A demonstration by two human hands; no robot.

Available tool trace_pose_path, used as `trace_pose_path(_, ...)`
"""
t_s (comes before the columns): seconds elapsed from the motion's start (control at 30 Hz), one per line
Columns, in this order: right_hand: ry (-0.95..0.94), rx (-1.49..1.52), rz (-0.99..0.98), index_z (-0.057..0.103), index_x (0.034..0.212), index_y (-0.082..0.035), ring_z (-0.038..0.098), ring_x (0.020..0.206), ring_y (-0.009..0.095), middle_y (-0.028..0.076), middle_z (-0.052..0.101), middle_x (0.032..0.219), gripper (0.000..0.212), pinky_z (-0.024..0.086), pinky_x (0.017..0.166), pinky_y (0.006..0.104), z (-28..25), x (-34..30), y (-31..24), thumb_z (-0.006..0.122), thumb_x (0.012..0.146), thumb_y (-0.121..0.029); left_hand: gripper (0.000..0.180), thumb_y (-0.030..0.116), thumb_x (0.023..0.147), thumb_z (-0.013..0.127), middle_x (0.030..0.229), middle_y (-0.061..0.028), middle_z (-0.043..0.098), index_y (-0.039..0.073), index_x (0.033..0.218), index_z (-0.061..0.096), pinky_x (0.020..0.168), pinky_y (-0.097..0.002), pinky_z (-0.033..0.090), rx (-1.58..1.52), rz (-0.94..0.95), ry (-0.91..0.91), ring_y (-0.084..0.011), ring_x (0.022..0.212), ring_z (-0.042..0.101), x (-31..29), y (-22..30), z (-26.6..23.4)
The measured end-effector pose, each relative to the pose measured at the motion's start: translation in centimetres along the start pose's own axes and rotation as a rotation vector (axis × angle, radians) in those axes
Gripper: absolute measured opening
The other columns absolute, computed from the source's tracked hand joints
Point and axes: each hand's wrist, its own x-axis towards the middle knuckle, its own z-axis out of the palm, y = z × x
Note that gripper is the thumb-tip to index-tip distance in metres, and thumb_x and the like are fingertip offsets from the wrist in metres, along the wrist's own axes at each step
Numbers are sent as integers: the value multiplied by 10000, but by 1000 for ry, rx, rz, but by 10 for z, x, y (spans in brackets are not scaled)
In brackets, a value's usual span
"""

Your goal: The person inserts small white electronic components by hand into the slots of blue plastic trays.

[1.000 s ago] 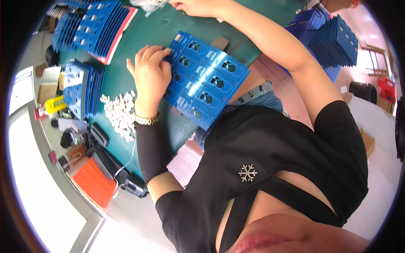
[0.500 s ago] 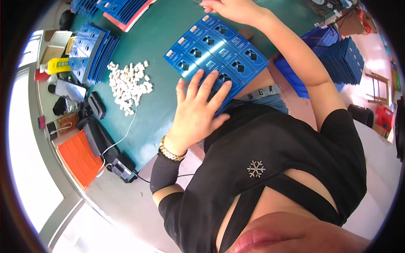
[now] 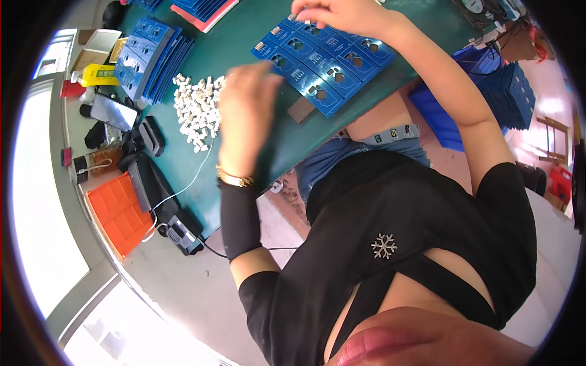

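Note:
My left hand [image 3: 247, 113] is blurred by motion beside a pile of small white connectors [image 3: 198, 110], off the left edge of a blue circuit-board panel [image 3: 320, 58]; its fingers are smeared. The panel lies on the green table and has dark cut-outs and a row of white connectors along its far left edge. Over that panel's far edge my right hand [image 3: 342, 15] is closed, its fingertips pinched on what looks like a white connector [image 3: 308, 22], partly covered by the fingers.
Stacked blue panels [image 3: 149, 61] stand left of the pile, with more at the far edge on a red-edged tray [image 3: 207, 18]. A small brown block [image 3: 300, 110] lies by the panel's near edge. Left are a yellow bottle [image 3: 97, 74], a phone [image 3: 113, 113] and an orange tray [image 3: 122, 213].
My left hand has come off the circuit-board panel and moved left to the connector pile. The panel sits a little farther from me. My right hand is now over its far edge.

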Motion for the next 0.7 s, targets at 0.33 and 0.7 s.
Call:
trace_pose_path(0.33, -392, -408, 67, 623, 758, -24, 630, 825, 290, 129, 629, 839, 230, 504, 779, 396, 33, 6, 1, 643, 856, -231, 126, 62, 783, 689, 837, -133, 607, 37, 901, 651, 675, -408, 490, 280, -171, -26, -328, 774, 605, 3, -56, -2)
trace_pose_path(0.7, -362, -87, 117, 692, 905, -34, 623, 870, 266, 86, 637, 863, 128, 478, 804, 371, 27, -8, 25, 671, 821, -129, 224, 54, 828, 690, 888, -93, 664, 75, 1050, 710, 686, -315, 512, 76, -302, 218, -219, 751, 640, -3, -53, 8)
